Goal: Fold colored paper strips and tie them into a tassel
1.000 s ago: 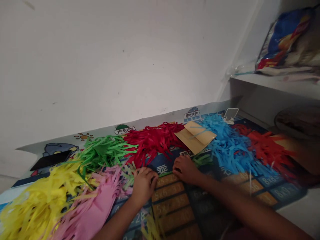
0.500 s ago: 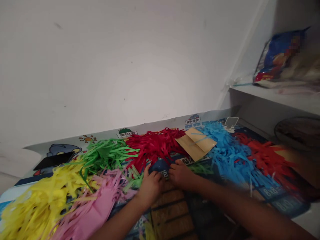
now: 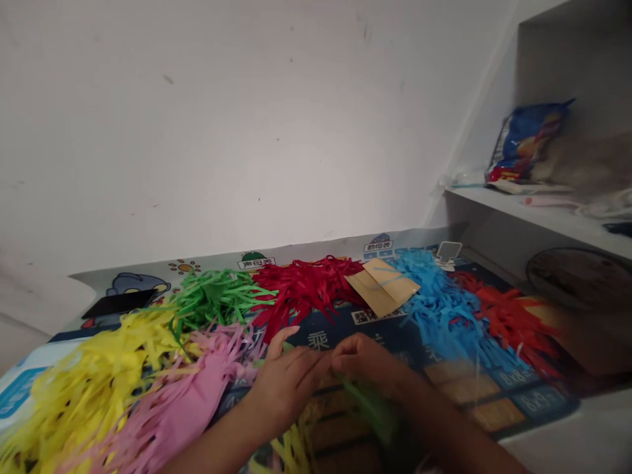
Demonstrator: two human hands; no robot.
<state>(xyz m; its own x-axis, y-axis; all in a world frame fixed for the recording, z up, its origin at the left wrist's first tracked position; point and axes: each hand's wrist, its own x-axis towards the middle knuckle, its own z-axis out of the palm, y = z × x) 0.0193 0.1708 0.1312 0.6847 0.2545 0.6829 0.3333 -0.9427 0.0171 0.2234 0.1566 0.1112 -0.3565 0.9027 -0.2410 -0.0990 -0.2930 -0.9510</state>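
My left hand [image 3: 291, 376] has its thumb raised and its fingers bent together against my right hand [image 3: 363, 359]. My right hand is closed, fingers curled. A green paper fringe [image 3: 370, 405] hangs blurred below my right hand, and bits of pale green paper show behind my left thumb; the gripped middle is hidden by the fingers. Yellow paper strips [image 3: 291, 451] lie beneath my left wrist. Left of it is a pink paper fringe [image 3: 197, 395]. Just beyond the hands lies a crimson paper fringe [image 3: 309, 286].
A printed mat [image 3: 316, 339] covers the tabletop. On it lie yellow fringe [image 3: 83, 388], green fringe [image 3: 217, 296], brown folded paper [image 3: 382, 286], blue fringe [image 3: 444, 316], red fringe [image 3: 513, 316] and a black phone [image 3: 118, 303]. A shelf [image 3: 543, 214] with bags juts out at right.
My hands have come together and nearer to me. Green paper, earlier behind my right forearm, now hangs under my right hand. The view has shifted slightly.
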